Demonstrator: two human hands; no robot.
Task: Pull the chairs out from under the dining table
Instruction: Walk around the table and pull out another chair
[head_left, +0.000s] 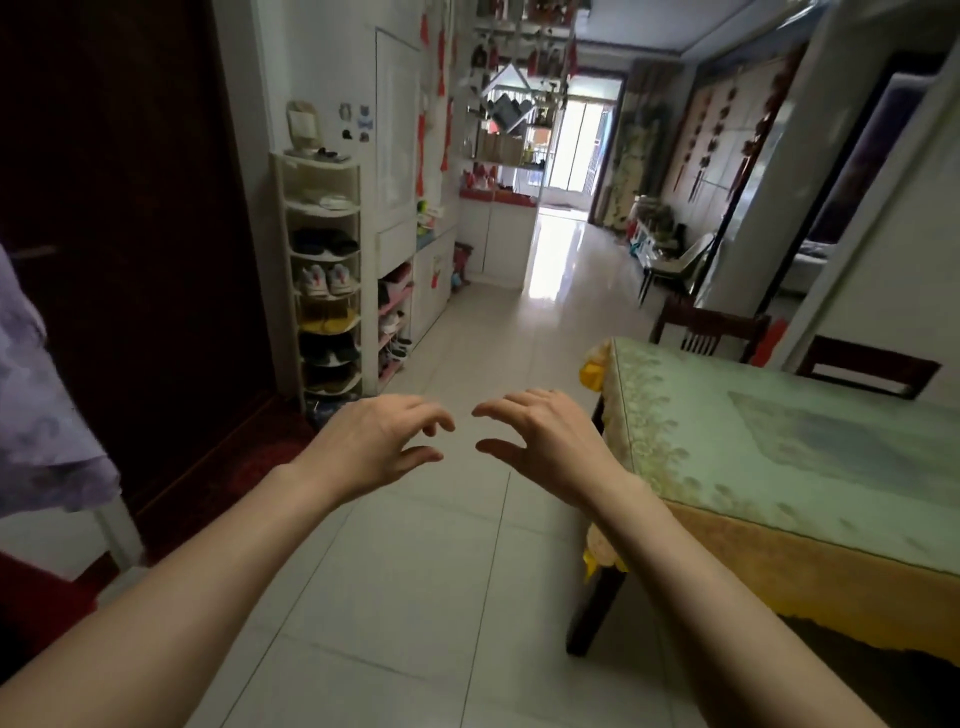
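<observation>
Both hands hang in front over the floor (426, 545), empty: the left hand (382, 441) and the right hand (540, 441) are half open with fingers curled loosely, touching nothing. The table (779, 457) stands to the right under a pale green cloth with a yellow fringe, its long axis running away from the camera and to the right. Two dark wooden chairs show only their backs: one chair (709, 325) at the far end, and a second chair (867, 366) at the far side against the wall, both tucked in with seats hidden under the cloth. They look stiff and fairly heavy, likely to slide readily on the glossy tiles but with some scraping. The top rail of each back seems the sound place to grip, both hands spread along it. Each back faces away from the table, so each chair should probably be drawn straight back along that line.
</observation>
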